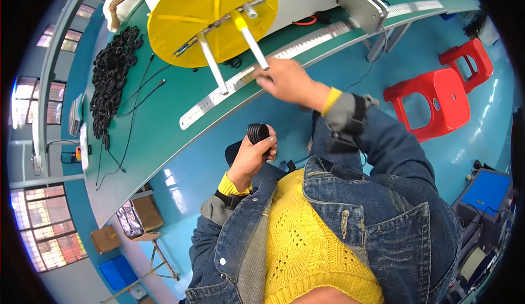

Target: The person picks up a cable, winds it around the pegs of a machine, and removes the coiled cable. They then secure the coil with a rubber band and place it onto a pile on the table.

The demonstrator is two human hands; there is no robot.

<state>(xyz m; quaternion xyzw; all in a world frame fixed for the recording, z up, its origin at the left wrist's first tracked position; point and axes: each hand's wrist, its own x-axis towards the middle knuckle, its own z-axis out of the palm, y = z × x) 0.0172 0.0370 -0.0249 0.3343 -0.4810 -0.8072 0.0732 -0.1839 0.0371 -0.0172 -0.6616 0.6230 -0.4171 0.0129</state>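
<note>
- With 12 o'clock at the top of the view, the left hand [251, 156] sits near the middle, its fingers curled closed around a black coil [257, 132] that stands up at the hand's 12 o'clock.
- At the left hand's 1 o'clock, the right hand [288, 81] is at the free end of the right post [252, 44]. Its fingers are bent but blurred; I cannot tell how far they are open, or whether they hold or touch anything.
- That post leaves the yellow disc [169, 27] toward 4 o'clock; the left post [212, 66] points to 6 o'clock, its tip over the steel rule [199, 112] on the green table [136, 164].
- The pile [115, 77] of black cables lies at the left hand's 10 o'clock, well apart from the coil.
- For good handling, a firm wrap would suit the coil: its turns look neatly side by side, and a loose grip could let them spread.
- The right hand would do best to stay light on the post's end, which could bend or knock if pushed sideways.
</note>
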